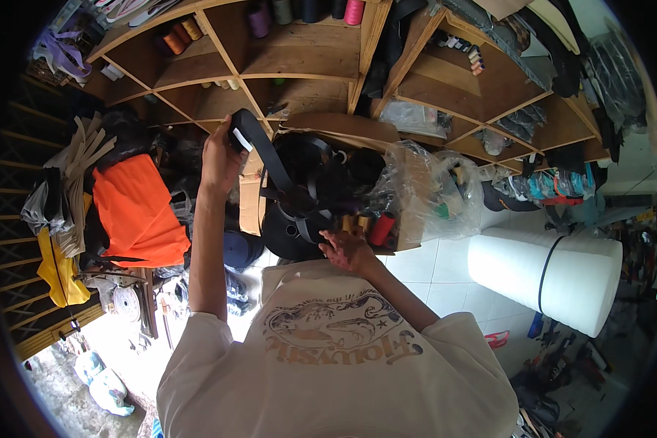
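My left hand (222, 159) is raised at the left side of an open cardboard box (252, 201), closed on a wide black webbing strap (269, 157). From that hand the strap runs down into a dark heap of black straps and rolls in the box. My right hand (348, 252) is low at the box's near side, fingers spread, beside a red thread spool (381, 229) and some tan spools. Just left of its fingertips is a large black roll (285, 235) with a hole in its middle. The heap's lower part is hidden.
Wooden cubby shelves (299, 66) with thread spools rise behind the box. Clear plastic wrap (442, 193) hangs over its right side. A white foam roll (544, 274) tied with a black band is at the right. Orange cloth (139, 212) hangs at the left.
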`<action>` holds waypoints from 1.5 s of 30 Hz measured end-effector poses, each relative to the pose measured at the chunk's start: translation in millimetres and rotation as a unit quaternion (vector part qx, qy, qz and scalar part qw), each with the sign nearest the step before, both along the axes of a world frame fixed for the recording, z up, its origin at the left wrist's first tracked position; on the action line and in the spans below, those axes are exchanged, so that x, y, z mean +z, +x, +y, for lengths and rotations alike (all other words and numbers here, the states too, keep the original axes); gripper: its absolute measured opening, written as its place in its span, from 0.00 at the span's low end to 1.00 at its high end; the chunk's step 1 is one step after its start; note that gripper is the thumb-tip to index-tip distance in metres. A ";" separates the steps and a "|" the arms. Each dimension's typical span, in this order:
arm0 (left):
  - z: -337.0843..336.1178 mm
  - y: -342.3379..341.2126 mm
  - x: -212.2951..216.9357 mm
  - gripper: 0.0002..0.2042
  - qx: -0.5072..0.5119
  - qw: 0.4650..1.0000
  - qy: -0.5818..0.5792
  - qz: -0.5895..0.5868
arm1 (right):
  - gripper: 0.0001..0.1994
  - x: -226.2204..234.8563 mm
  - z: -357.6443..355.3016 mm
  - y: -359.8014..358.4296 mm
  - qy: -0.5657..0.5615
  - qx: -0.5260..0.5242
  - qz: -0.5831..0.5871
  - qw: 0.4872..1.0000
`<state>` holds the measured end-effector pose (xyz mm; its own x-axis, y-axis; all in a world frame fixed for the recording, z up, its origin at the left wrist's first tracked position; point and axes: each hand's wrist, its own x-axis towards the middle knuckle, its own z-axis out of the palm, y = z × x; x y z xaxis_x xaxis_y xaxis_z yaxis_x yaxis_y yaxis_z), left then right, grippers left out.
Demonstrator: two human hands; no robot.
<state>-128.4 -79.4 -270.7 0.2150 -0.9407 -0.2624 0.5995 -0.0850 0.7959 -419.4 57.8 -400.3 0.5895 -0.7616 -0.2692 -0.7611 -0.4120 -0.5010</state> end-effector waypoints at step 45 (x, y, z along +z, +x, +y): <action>70.5 -88.7 -110.1 0.21 -0.031 0.900 0.099 -0.423 | 0.21 -40.7 -155.1 43.1 0.298 -0.194 -0.442 0.824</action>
<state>-217.1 -8.9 -380.8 0.3646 -0.9108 -0.1936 -0.2250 -0.2879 0.9308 -376.3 -97.4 -441.0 0.4994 -0.8266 -0.2595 -0.0075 0.2953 -0.9554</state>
